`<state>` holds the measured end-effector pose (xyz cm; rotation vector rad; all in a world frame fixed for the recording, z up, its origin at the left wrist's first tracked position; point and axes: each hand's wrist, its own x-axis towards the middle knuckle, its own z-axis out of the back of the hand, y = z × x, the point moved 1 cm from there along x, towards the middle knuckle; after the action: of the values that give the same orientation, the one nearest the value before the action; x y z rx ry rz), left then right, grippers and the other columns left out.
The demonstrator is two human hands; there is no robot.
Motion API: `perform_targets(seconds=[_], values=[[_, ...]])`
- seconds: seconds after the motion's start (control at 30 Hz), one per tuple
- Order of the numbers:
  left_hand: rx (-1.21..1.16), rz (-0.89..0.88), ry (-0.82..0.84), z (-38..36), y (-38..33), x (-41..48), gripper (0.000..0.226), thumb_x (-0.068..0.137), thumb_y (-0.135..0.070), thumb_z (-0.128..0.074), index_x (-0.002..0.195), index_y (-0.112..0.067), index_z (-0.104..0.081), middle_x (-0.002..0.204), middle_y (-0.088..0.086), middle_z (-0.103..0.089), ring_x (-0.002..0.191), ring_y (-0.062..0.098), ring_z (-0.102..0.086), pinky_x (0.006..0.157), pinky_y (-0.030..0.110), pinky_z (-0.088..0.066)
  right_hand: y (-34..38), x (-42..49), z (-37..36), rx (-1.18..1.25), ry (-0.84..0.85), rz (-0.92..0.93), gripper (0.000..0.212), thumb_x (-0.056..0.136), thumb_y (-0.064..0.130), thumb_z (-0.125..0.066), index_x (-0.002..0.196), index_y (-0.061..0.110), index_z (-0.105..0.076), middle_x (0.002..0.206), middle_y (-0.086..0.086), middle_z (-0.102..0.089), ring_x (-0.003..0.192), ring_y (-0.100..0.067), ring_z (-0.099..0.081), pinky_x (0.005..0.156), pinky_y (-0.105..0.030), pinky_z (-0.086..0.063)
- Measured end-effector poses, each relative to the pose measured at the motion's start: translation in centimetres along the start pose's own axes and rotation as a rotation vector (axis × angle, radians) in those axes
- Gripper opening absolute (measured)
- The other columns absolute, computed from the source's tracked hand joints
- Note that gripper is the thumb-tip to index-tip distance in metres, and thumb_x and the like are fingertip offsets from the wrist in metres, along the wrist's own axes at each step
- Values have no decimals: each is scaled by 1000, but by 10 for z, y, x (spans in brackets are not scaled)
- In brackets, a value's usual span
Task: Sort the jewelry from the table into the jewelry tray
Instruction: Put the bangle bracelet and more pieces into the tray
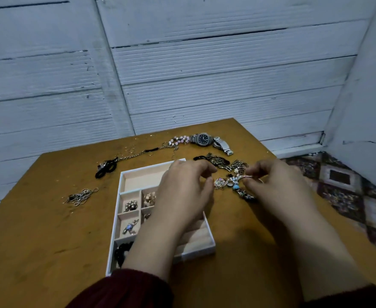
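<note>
Head view: on the wooden table (38, 241), the white jewelry tray (115, 221) lies with its long axis running away from the person, far end leaning right, several compartments filled. The left hand (182, 192) hovers over its right side, fingers curled, thumb beside the tangled jewelry (232, 183); whether it grips anything cannot be told. The right hand (278, 185) pinches that tangle between thumb and fingertips.

The person wears a dark maroon long-sleeved top of soft, slightly fuzzy fabric. The left sleeve (125, 290) ends in a thick, bunched cuff. The right sleeve (347, 296) shows only as a dark maroon strip with a rough edge. Past both cuffs the forearms, the left hand (182, 192) and the right hand (278, 185) are bare.
</note>
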<state>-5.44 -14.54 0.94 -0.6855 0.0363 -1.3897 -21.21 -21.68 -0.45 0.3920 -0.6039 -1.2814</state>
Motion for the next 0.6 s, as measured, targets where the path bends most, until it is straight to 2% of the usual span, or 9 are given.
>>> perform_targets(seconds=[0.07, 0.17, 0.27, 0.33, 0.43, 0.6], values=[[50, 16, 25, -7, 0, 11, 22, 92, -29, -56, 111, -34, -64, 107, -15, -65, 107, 11, -45, 86, 31, -40, -4, 4, -1, -3, 78, -22, 16, 73, 44, -72, 68, 34, -61, 85, 11, -67, 103, -26, -56, 93, -47, -45], [82, 28, 39, -17, -1, 23, 21, 90, -29, -57, 108, -34, -66, 105, -13, -66, 105, 15, -44, 86, 33, -42, -10, 7, -3, -35, 165, -43, 18, 64, 50, -73, 67, 33, -65, 76, 13, -64, 97, -22, -57, 92, -45, -47], [82, 33, 32, -25, -3, 30, 21, 91, -27, -57, 107, -32, -67, 105, -11, -67, 106, 17, -45, 87, 34, -42, -12, 8, -5, -132, 173, 7, 20, 68, 52, -71, 77, 34, -66, 77, 16, -57, 97, -15, -46, 94, -36, -40], [88, 47, 42, -31, -4, 34, 21, 91, -27, -57, 107, -33, -67, 105, -11, -67, 107, 17, -44, 87, 34, -41, -13, 8, -6, -153, 167, 36, 17, 73, 49, -70, 82, 34, -67, 78, 17, -52, 94, -15, -37, 88, -35, -32], [111, 78, 73, -37, -4, 37, 20, 90, -28, -58, 107, -33, -67, 106, -11, -67, 108, 18, -42, 86, 34, -40, -13, 8, -5, -152, 159, 29, 14, 76, 46, -69, 80, 33, -67, 79, 17, -53, 92, -14, -33, 81, -35, -26], [93, 114, 60, -38, 0, 40, 20, 90, -29, -58, 107, -34, -67, 105, -13, -67, 109, 18, -42, 83, 32, -39, -18, 6, -1, -157, 191, 25, 15, 74, 47, -71, 79, 34, -66, 82, 20, -52, 95, -12, -31, 92, -37, -30]])
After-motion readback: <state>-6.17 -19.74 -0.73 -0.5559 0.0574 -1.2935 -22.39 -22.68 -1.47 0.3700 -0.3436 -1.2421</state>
